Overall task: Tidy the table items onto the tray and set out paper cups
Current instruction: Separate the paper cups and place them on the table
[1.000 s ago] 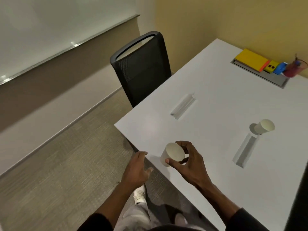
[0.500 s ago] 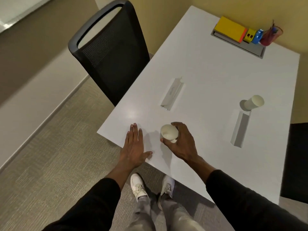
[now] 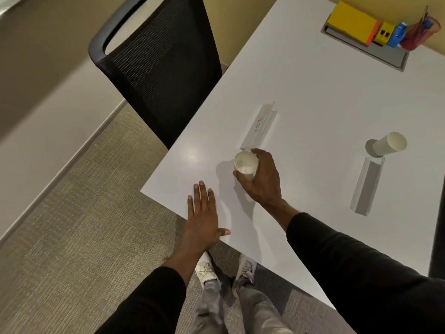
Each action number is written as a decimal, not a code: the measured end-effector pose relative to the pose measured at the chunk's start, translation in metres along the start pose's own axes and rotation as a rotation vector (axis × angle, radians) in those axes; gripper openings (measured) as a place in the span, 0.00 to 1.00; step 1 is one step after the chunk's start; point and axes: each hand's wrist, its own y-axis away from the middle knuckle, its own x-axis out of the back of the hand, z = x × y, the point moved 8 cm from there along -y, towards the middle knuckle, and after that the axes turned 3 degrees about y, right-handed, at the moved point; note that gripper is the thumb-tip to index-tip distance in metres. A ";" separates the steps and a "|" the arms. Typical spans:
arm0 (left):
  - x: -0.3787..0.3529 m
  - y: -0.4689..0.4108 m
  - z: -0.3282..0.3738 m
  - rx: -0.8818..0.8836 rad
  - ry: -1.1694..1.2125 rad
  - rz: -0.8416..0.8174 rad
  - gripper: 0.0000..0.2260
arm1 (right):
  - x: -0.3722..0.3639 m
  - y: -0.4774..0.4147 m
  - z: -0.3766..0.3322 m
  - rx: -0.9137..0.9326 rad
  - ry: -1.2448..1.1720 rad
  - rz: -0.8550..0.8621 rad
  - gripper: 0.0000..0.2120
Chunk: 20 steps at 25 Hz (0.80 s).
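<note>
Paper cups are being set out: left hand (image 3: 202,219) lies flat and open on the counter (image 3: 313,92); just right, the right hand (image 3: 262,179) grips one paper cup (image 3: 245,162) upright, needing gentle release beside the name card (image 3: 258,127).

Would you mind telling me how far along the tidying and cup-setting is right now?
Done: the yellow book and small items sit on the gray tray, and one paper cup stands by the far name card. In hand: the right hand holds a second cup near the other name card. Left: releasing it.
</note>
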 end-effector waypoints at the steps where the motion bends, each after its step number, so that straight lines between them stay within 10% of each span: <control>1: 0.001 0.001 -0.001 -0.004 0.008 0.000 0.61 | -0.003 -0.003 0.001 -0.002 0.001 0.003 0.38; 20: 0.008 0.003 0.003 0.018 0.001 0.018 0.62 | -0.036 -0.019 0.014 0.011 0.030 0.027 0.39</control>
